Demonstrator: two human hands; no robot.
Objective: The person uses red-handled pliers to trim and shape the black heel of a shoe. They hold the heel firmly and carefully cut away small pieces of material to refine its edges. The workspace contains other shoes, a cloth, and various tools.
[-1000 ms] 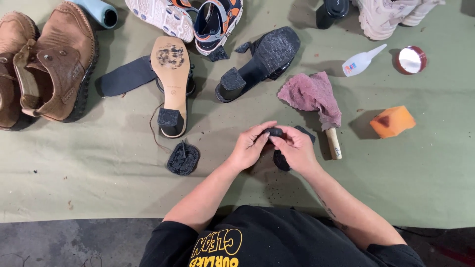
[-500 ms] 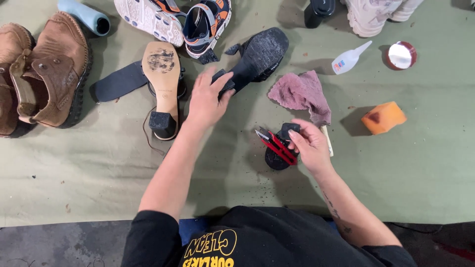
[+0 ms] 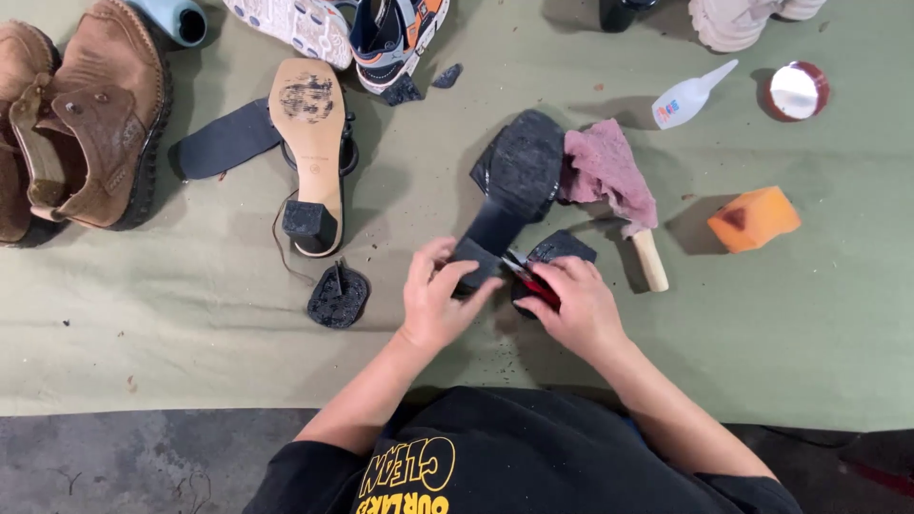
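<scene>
Olive-green cloth (image 3: 190, 352) covers the work surface, with a strip of grey concrete floor (image 3: 143, 457) along its near edge. At centre, a black heeled shoe (image 3: 519, 176) lies sole-up on the cloth, its heel end pointing toward the person. The left hand (image 3: 436, 300) is closed around that heel end, fingers curled over the block heel. The right hand (image 3: 576, 305) grips red-handled pliers (image 3: 526, 276), whose tip meets the heel just beside the left fingertips. A small black rubber piece (image 3: 562, 247) lies partly under the right hand. Just right of the shoe, a pink rag (image 3: 609, 171) is draped over a tool with a pale wooden handle (image 3: 650, 262).

To the left, a tan-soled heeled shoe (image 3: 307, 143) rests sole-up across a flat black insole (image 3: 224, 141), and a round black heel piece (image 3: 338, 295) lies near it. Brown leather boots (image 3: 86, 124) occupy the far left. Sports shoes (image 3: 381, 29) lie at the top edge. At upper right are a small glue bottle (image 3: 687, 95), a round open tin (image 3: 795, 90) and an orange sponge block (image 3: 752, 217), all well apart from the hands.
</scene>
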